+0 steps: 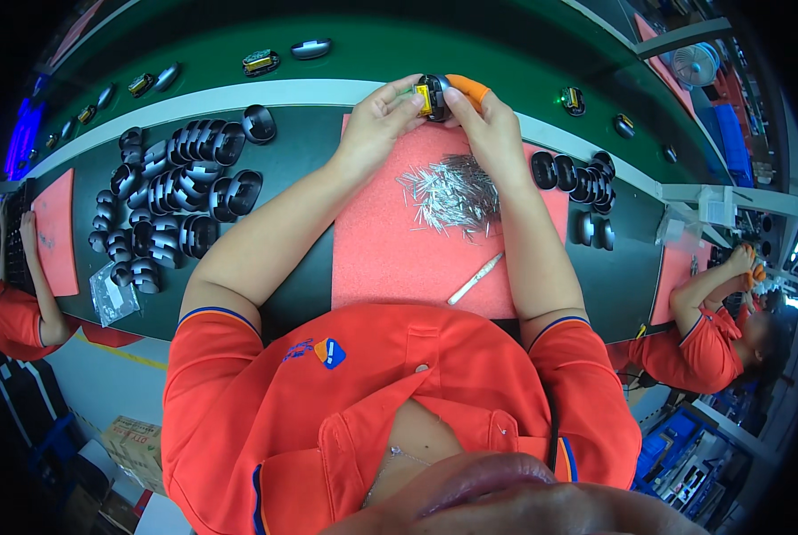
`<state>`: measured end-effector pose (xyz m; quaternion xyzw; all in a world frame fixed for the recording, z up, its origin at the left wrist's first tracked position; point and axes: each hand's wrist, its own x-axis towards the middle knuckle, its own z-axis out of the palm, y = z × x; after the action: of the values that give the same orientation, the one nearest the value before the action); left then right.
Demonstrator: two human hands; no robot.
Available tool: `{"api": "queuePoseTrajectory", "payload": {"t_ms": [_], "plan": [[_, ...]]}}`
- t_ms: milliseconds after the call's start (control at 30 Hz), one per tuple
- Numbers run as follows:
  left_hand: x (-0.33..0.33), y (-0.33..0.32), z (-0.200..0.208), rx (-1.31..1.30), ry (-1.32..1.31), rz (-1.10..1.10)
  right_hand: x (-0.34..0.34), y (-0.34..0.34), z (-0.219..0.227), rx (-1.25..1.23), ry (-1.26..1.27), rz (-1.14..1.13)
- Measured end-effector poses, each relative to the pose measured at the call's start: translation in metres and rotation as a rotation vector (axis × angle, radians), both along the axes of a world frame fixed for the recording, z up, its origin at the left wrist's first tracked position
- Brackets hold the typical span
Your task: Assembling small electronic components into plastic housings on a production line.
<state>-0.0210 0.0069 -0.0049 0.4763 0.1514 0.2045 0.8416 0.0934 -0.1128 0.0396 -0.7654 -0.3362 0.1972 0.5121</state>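
Black casing with yellow part, held up at far edge of pink mat. Left hand pinches its left side; right hand, orange cover on a finger, grips its right side. Loose pile of thin metal pins on mat, white stick nearer the person. Dark shells in rows left of mat, smaller group of shells right. Green belt beyond, bearing spaced-out parts.

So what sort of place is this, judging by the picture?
Probably a factory assembly line: a long green strip bears spaced-out small devices, clusters of black shells lie nearby, and other red-shirted people are at pink mats on either side.
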Motion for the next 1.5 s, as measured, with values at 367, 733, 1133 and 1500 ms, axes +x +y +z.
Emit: {"api": "queuePoseTrajectory", "payload": {"t_ms": [367,733,1133,1500], "plan": [[-0.002,0.003,0.015,0.011,0.07,-0.056,-0.007,0.007,0.022,-0.225,-0.807,0.35],[-0.02,0.157,0.034,1.407,0.397,0.214,0.117,0.024,-0.016,-0.382,-0.643,-0.003],[-0.042,0.182,0.036,1.481,0.748,0.032,0.066,0.068,0.002,-0.18,-0.882,0.0],[-0.037,0.086,0.071,0.354,-0.107,0.337,-0.006,0.161,-0.029,-0.318,-0.624,-0.051]]}}
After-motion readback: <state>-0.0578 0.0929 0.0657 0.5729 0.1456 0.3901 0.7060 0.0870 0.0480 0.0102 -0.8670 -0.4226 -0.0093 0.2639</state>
